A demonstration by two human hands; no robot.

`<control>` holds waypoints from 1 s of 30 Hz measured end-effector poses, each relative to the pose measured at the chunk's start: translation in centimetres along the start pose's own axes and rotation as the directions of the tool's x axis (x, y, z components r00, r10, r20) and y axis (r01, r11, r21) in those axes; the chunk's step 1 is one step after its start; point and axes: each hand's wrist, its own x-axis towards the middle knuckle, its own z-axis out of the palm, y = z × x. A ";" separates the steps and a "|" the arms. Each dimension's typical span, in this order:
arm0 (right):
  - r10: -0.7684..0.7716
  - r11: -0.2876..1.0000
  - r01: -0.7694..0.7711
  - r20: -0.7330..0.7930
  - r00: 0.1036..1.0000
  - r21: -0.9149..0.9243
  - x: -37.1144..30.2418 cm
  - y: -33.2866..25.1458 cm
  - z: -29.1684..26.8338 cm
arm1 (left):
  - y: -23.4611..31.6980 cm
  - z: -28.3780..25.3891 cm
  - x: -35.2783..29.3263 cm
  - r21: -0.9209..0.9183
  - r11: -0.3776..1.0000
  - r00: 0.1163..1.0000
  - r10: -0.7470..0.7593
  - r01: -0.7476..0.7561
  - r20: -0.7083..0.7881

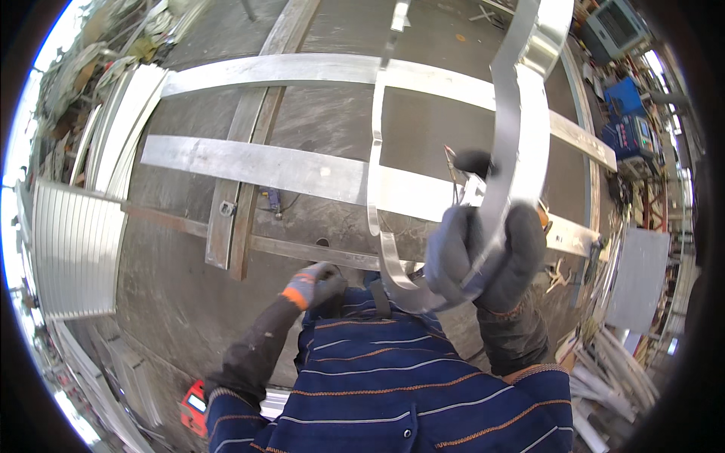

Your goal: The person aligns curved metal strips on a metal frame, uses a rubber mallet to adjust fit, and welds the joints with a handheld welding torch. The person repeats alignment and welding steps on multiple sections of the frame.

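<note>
My right hand, in a dark grey work glove, is raised in front of my body. Its fingers are wrapped round a long, shiny metal strip bent into a U. One leg of the strip rises close to the camera; the thinner far leg runs up on the left. The bottom bend hangs before my striped jacket. Down by my waist is my left hand, in a grey glove with an orange cuff. Its fingers look bent, but blur and the dark glove hide whether they hold anything.
Two wide pale metal bars lie across rusty steel beams. On the floor beyond them sits a small blue tool. White ribbed panels stand left, a red device lower left. A blue machine and grey sheet are right.
</note>
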 end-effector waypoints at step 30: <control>-0.803 0.535 0.599 -0.137 0.580 -0.596 -12.8 16.2 2.5 | -5.4 4.8 10.0 -0.370 0.929 0.931 0.140 -0.005 0.337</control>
